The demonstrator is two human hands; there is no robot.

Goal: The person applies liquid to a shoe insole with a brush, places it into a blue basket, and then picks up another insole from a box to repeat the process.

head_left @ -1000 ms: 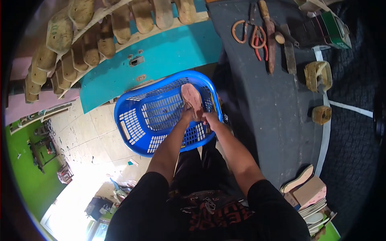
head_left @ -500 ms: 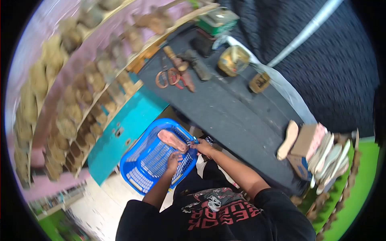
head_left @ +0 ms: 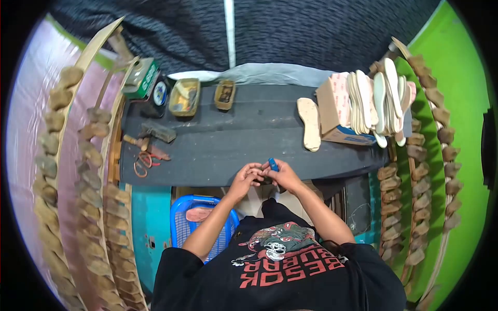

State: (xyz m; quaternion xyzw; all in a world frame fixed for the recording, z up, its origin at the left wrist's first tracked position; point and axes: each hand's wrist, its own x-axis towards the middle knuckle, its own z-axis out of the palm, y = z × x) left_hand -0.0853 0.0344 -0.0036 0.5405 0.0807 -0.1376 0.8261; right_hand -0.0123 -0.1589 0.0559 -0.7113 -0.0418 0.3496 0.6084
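Note:
My right hand (head_left: 284, 175) is closed on a small blue object (head_left: 273, 164), whose kind I cannot make out; its end sticks up between thumb and fingers. Just left of it, with fingertips close to the right ones, my left hand (head_left: 247, 179) is curled, and anything inside it is hidden. Both hands are at the front edge of the dark worktable (head_left: 233, 150). Below my left forearm stands a blue plastic basket (head_left: 179, 217) with a pinkish sole-shaped piece (head_left: 199, 214) in it.
Scissors (head_left: 142, 165), a hammer (head_left: 137, 141) and a dark block (head_left: 158, 131) lie left. Behind are a green can (head_left: 142, 78) and tubs (head_left: 184, 97). A single insole (head_left: 309, 124) lies beside a cardboard box (head_left: 328, 111) of insoles at right. Shoe-last racks (head_left: 93, 176) flank both sides.
Both hands have left the basket and risen to the table's front edge. The pinkish piece stays in the basket. The blue object now shows clearly in my right hand. My view has turned.

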